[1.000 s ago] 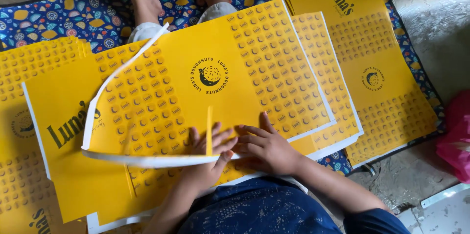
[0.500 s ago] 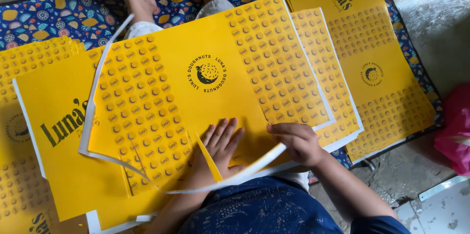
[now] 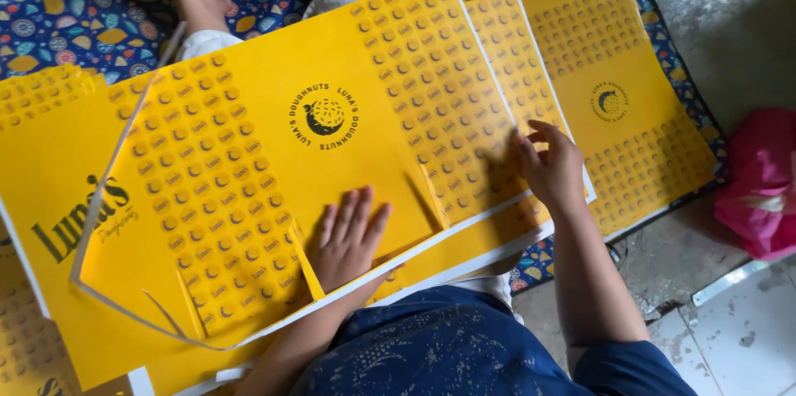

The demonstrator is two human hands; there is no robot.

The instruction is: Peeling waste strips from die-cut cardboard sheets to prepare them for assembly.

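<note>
I see a patterned blue mat (image 3: 75,19) spread over the ground, carrying everything here, with grey concrete floor (image 3: 730,23) beyond its right edge. Across the middle of the mat lies the biggest piece, a yellow die-cut box sheet (image 3: 274,172) printed with rows of small round marks and a round dark emblem at its centre; its left and near edges curl up off the stack beneath. More flat yellow sheets (image 3: 613,72) lie toward the mat's far right corner, and others stick out at the left edge under the top sheet. A pink bag (image 3: 763,189) sits on the floor just off the mat's right edge. My left hand (image 3: 348,238) lies flat, fingers spread and released, pressing on the top sheet near its near edge, beside an upright cut flap (image 3: 305,262). My right hand (image 3: 551,168) rests at the sheet's right edge with fingers loosely curled on it; I cannot tell whether it pinches the edge.
</note>
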